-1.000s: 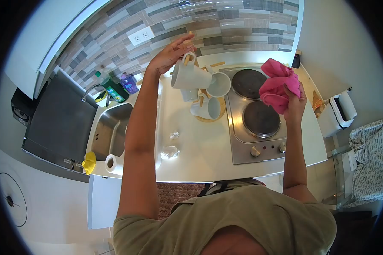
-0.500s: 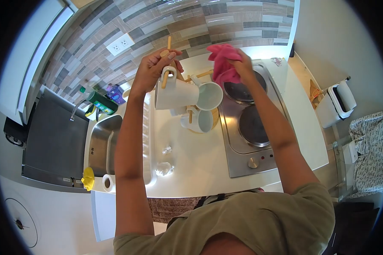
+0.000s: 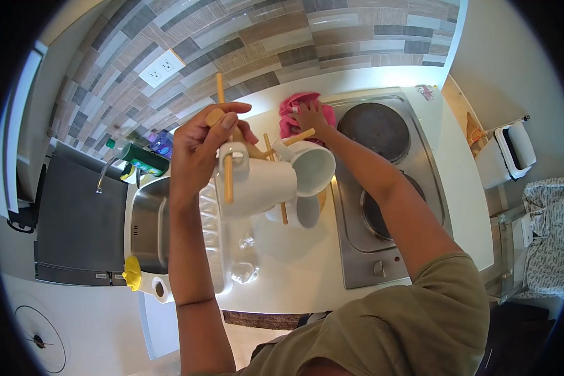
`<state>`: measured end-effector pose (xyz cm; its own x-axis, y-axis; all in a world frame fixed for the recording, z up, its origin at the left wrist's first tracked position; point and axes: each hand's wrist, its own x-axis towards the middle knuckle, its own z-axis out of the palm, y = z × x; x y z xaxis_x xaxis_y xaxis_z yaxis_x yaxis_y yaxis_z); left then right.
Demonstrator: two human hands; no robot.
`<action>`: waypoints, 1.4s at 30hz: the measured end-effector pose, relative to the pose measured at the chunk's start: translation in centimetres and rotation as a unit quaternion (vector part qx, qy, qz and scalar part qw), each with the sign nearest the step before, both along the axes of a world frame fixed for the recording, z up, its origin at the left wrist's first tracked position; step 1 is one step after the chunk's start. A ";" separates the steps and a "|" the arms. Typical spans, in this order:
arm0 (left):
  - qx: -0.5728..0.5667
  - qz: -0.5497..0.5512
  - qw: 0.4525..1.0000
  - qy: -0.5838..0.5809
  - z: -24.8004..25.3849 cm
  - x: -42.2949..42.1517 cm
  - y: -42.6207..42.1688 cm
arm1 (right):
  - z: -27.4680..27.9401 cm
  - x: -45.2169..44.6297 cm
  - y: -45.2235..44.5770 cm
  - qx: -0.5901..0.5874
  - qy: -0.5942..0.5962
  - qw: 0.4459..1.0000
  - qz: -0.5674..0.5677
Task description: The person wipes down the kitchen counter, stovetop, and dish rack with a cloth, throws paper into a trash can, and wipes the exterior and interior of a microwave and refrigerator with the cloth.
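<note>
bright, even indoor lighting; specular glare on the clear plastic (image 3: 243, 272) at lower centre and sheen along the steel cooktop (image 3: 391, 254) at right. soft shading beneath the white mugs (image 3: 266, 182). fisheye distortion bends the tiled backsplash (image 3: 263, 47) at top; corners fall to black.

left hand (image 3: 212, 139) curled in a grip, right hand (image 3: 313, 119) spread palm down.
</note>
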<state>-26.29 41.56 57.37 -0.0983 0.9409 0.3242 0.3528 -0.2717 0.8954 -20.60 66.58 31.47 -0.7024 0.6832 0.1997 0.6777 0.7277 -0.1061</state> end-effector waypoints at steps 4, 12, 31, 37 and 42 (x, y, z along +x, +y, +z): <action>-0.002 0.032 0.999 -0.016 -0.3 0.8 -1.6 | -1.4 -2.4 -0.3 -0.008 0.056 0.990 0.129; 0.046 0.028 0.997 -0.051 -1.3 0.8 -3.7 | -2.3 -9.2 -0.4 -0.013 0.138 0.959 0.248; 0.105 0.137 0.976 -0.134 -2.0 2.5 -5.3 | -1.7 -6.8 -3.6 -0.241 0.145 0.756 0.591; 0.082 0.096 0.983 -0.130 -1.9 1.5 -5.7 | 2.5 2.3 -1.9 -0.425 0.008 0.720 0.548; 0.031 0.015 0.993 -0.113 -1.3 0.4 -5.9 | 7.1 -2.9 -2.0 -0.308 0.073 0.842 0.436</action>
